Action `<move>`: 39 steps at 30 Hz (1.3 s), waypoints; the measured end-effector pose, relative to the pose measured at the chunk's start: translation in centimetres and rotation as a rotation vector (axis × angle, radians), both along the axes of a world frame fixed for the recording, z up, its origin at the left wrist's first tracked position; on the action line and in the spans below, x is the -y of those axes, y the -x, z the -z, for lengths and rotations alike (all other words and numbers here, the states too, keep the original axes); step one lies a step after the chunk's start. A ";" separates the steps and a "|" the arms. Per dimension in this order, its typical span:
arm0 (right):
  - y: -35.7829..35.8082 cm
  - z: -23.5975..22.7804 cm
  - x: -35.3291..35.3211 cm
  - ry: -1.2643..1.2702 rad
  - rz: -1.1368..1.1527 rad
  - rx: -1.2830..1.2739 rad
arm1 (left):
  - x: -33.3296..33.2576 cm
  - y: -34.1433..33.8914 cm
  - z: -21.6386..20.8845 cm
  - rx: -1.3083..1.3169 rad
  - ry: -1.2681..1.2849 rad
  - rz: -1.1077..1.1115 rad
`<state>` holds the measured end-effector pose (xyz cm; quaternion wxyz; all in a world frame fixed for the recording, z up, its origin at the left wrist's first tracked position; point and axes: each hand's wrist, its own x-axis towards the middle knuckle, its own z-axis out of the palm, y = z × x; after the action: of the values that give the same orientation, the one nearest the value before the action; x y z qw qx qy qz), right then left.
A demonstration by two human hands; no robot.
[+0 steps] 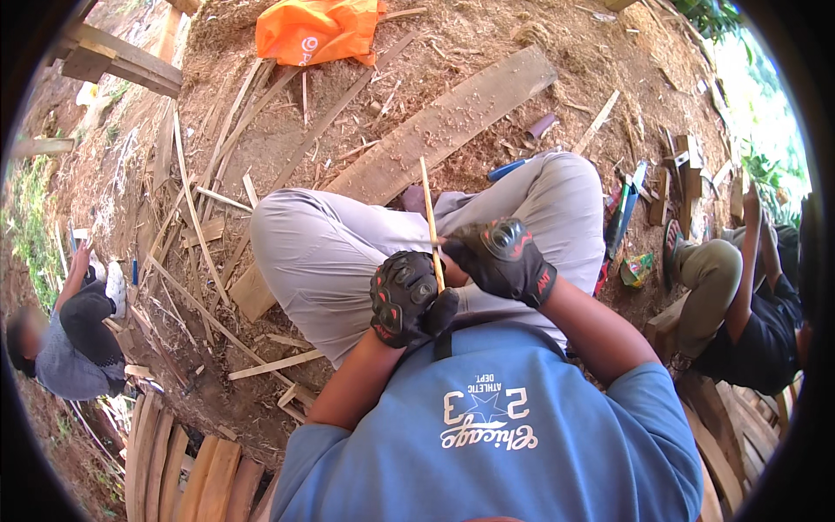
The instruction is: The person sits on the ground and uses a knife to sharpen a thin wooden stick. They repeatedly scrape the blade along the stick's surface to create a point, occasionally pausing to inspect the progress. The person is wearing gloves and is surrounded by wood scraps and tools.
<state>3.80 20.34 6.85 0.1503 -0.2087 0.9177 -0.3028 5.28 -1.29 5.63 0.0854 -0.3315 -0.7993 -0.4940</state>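
Note:
A thin, pale wooden stick [430, 204] stands out from between my hands over my lap, its far end pointing away from me. My left hand [404, 300], in a black glove with a padded knuckle guard, is closed around the stick's near end. Close beside the stick, my right hand [504, 259] wears a matching glove. Its fingers are curled at the stick's side. Whatever they grip there is hidden by the glove. Both hands are held above my grey trousers [317, 252], between my bent knees.
A broad plank [452, 122] lies ahead among shavings, with an orange bag [313, 30] beyond. Thin wood strips [196, 213] litter the left. Tools with a blade [624, 209] lie by my right knee. A person [739, 296] sits at right, another [78, 335] at left.

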 end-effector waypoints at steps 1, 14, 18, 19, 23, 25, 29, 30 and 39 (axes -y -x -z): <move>-0.2 0.4 0.1 0.018 0.019 -0.021 | 0.4 -0.7 0.8 -0.009 0.039 -0.020; -0.3 4.2 -0.6 -0.020 0.031 -0.124 | -0.2 -0.2 0.1 0.015 0.025 0.015; -0.2 3.7 -0.3 0.039 0.099 -0.091 | -0.1 -0.6 1.1 -0.037 0.032 -0.043; -0.3 2.4 0.1 0.051 0.094 -0.112 | 0.0 -0.2 0.7 0.020 -0.001 -0.020; 0.7 5.2 -0.4 -0.037 0.133 -0.095 | 0.1 -0.6 1.1 0.002 0.056 -0.024; 0.0 6.1 -1.1 -0.040 0.155 -0.205 | -0.4 -0.7 1.3 -0.054 0.043 -0.035; 0.0 4.0 -0.1 0.034 0.089 -0.105 | 0.3 -0.8 1.7 -0.023 0.044 -0.028; 0.7 5.6 -0.5 -0.025 0.129 -0.065 | 0.1 -0.7 1.7 -0.029 0.044 -0.024; 1.3 6.4 -0.3 -0.029 0.167 -0.114 | 0.1 -0.3 2.0 -0.059 0.002 -0.037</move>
<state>2.51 20.65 0.47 0.0752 -0.1461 0.9433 -0.2885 5.54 -1.43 3.61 0.1177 -0.3311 -0.8029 -0.4815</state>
